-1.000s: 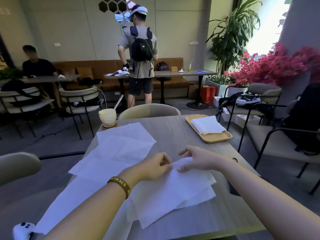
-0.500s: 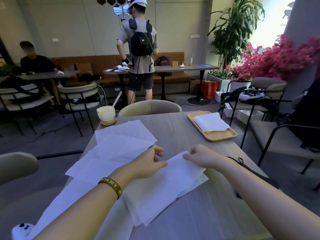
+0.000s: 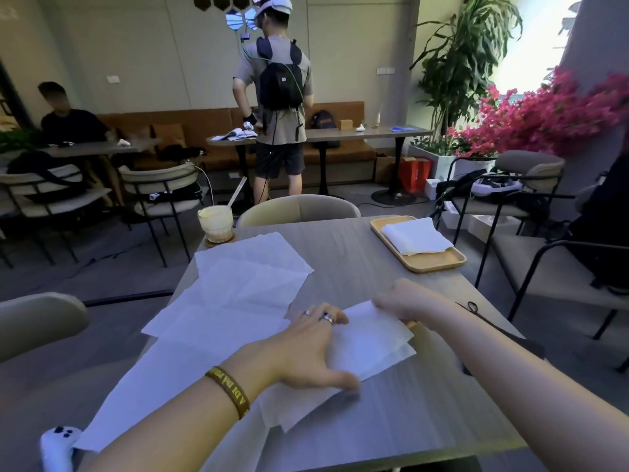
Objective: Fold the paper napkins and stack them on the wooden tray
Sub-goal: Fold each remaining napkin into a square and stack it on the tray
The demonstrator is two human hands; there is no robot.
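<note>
At the lower left of the frame, a loose spread of unfolded napkins (image 3: 218,301) overlaps across the tabletop (image 3: 425,413); leave them lying until the sheet in hand is finished. Just right of them, your left hand (image 3: 306,349) lies flat and open, palm down, fingers spread on the near half of the napkin being folded (image 3: 374,338) at the centre of the frame. Keep that palm pressing so the lower layer cannot creep while the upper one comes across.

Further right, your right hand (image 3: 398,301) is closed in a pinch on the far right edge of that napkin, at the fold. The exact fingertip contact is hidden behind the knuckles. The two layers look slightly out of line along the right edge, the lower one peeking out, so I would square the corners first and only then run the crease. Thin paper like this probably tears or wrinkles if dragged, so smooth outward from your left palm in one light stroke instead of rubbing back and forth.

At the upper right of the frame, the wooden tray (image 3: 439,262) sits near the tabletop's far right edge, well apart from your hands, with a folded stack (image 3: 413,238) already on it. Match this fold to that stack's outline so it lies flat on top.
</note>
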